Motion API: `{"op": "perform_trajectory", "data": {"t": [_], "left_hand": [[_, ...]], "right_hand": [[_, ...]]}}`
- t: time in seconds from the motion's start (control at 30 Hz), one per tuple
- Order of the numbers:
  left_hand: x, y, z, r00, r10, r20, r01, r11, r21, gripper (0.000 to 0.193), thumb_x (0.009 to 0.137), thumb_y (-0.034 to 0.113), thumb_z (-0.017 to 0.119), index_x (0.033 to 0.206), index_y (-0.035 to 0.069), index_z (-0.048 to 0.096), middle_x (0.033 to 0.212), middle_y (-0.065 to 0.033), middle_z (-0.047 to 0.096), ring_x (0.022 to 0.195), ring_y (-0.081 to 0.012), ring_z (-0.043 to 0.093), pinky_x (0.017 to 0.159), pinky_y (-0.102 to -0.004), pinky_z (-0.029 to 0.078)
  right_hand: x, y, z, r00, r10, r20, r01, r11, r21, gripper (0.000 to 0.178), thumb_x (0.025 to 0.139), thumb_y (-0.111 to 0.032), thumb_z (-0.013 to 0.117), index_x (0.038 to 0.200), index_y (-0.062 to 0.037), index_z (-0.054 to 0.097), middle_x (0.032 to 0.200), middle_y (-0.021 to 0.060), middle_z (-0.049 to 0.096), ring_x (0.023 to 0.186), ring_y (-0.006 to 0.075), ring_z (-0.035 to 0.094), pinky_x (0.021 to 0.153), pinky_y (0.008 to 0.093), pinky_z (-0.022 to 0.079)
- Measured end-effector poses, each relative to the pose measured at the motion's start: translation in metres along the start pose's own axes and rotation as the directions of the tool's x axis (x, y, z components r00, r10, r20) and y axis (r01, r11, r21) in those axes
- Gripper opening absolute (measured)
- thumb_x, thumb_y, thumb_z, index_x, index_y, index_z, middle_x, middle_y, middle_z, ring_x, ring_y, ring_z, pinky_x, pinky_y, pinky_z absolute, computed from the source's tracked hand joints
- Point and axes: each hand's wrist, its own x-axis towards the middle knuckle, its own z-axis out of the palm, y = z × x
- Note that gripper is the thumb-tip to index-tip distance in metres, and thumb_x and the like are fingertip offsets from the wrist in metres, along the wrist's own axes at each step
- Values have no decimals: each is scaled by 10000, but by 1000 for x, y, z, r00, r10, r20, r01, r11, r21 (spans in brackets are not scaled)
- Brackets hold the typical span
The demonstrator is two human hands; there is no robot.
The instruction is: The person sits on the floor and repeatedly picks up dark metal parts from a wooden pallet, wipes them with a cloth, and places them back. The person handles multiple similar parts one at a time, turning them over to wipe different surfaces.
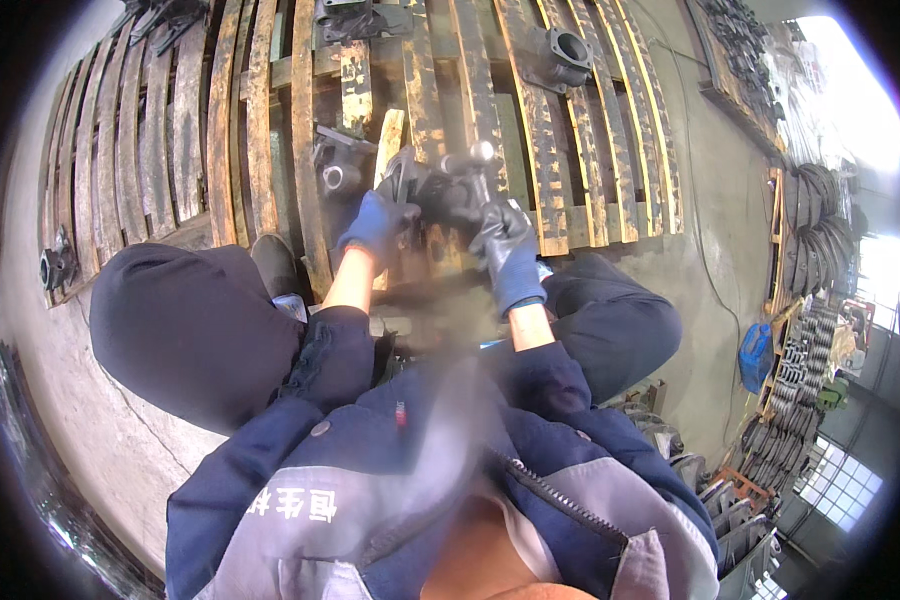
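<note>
Around you lies a grey concrete floor (695,330). A thin cable (705,257) winds over it on your right. Farther right, a dark grey wall (875,385) holds gridded windows (838,487), and white glare (860,90) fills the upper right, perhaps daylight, too bright to be sure.

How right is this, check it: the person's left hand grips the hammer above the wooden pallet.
Wrong hand: the head view shows the person's right hand gripping the hammer above the wooden pallet, not the left hand.
</note>
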Motion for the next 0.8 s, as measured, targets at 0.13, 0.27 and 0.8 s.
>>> {"op": "perform_trajectory", "data": {"t": [0.13,0.27,0.8], "left_hand": [[12,-6,0,999,36,32,-33,994,-102,491,758,-65,645,1242,-19,578,1063,-68,689,928,-167,614,872,-313,486],[19,-3,-4,986,61,154,-39,989,-145,482,780,-7,668,1250,47,578,1004,-73,677,848,-161,604,766,-312,479],[19,0,-10,978,40,203,15,965,-263,355,828,33,621,1174,110,601,981,-7,649,1007,-172,606,911,-283,435]], "right_hand": [[10,45,4,990,-35,-136,-4,961,-277,340,1011,-336,491,1026,-52,677,870,130,665,685,182,632,615,342,518],[23,73,11,843,-503,-191,291,725,-624,381,1008,-388,497,1055,-38,640,801,154,645,643,207,646,566,393,506],[18,50,16,927,-297,-229,222,927,-304,258,959,-321,532,1043,-124,675,696,122,654,551,186,607,508,356,483]]}}
